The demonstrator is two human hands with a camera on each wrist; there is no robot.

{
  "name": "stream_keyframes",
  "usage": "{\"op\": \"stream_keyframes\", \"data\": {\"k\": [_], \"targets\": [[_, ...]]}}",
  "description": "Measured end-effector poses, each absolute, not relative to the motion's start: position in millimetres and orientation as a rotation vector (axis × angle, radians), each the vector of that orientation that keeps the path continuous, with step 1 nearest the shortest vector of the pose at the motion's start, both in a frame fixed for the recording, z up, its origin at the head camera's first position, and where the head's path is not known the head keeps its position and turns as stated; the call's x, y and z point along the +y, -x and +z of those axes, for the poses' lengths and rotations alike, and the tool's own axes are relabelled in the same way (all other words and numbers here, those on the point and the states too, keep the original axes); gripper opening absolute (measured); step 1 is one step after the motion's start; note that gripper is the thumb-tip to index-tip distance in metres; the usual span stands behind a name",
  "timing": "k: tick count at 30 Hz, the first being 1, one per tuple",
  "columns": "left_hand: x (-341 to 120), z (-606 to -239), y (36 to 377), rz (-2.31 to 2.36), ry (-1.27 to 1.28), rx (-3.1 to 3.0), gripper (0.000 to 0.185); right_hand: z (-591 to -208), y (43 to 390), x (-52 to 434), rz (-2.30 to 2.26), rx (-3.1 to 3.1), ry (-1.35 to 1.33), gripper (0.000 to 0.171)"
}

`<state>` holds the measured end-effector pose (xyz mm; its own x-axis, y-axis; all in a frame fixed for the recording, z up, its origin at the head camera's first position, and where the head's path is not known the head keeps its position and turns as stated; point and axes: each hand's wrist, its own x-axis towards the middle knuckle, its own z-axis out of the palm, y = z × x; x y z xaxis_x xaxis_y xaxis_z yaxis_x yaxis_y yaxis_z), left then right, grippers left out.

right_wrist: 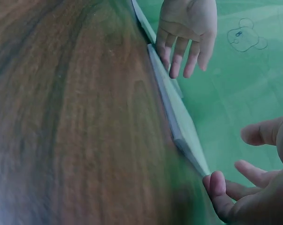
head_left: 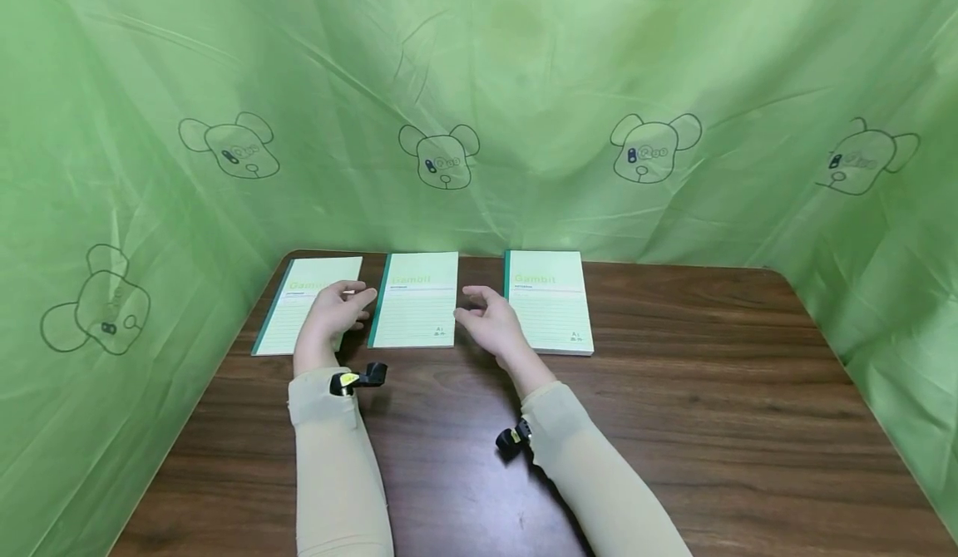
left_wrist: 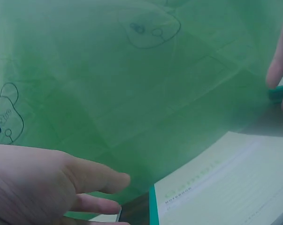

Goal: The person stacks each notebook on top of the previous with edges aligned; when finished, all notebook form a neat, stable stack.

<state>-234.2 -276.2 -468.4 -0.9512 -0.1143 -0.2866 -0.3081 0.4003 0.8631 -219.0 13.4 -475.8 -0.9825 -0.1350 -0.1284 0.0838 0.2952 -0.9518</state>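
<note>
Three pale green notebooks with dark green spines lie in a row along the table's back edge. My left hand [head_left: 334, 316] is over the right part of the left notebook [head_left: 288, 324], hiding some of its cover, its fingers loosely bent and empty. Between both hands lies the middle notebook [head_left: 415, 303], which also shows in the left wrist view as a notebook with a printed cover [left_wrist: 230, 187]. My right hand [head_left: 494, 324] hovers between the middle notebook and the right notebook [head_left: 550, 303], which looks thicker; its fingers are spread loosely and hold nothing.
The dark wooden table [head_left: 674, 424] extends to the front and right. Behind and on both sides hangs a green cloth [head_left: 539, 58] with bear-face drawings. A black wrist camera [head_left: 359, 378] sits on the left sleeve, another camera [head_left: 512, 438] on the right.
</note>
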Motion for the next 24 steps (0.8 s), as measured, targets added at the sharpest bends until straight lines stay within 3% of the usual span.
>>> {"op": "stream_keyframes", "data": {"k": [11,18,24], "targets": [[-277.9,-481.3,240.5,1.605,0.124,2.395,0.067,-486.7,223.4,-2.8,-1.746,2.332,0.057,0.054],[-275.9,-487.6,245.2,1.816,0.14,2.276,0.06,-481.2,220.1,-6.0,-1.864,2.252,-0.012,0.052],[-275.4,-487.1,246.9,2.029,0.197,2.149,0.065,-475.2,221.0,-4.1,-1.942,2.212,-0.032,0.051]]}}
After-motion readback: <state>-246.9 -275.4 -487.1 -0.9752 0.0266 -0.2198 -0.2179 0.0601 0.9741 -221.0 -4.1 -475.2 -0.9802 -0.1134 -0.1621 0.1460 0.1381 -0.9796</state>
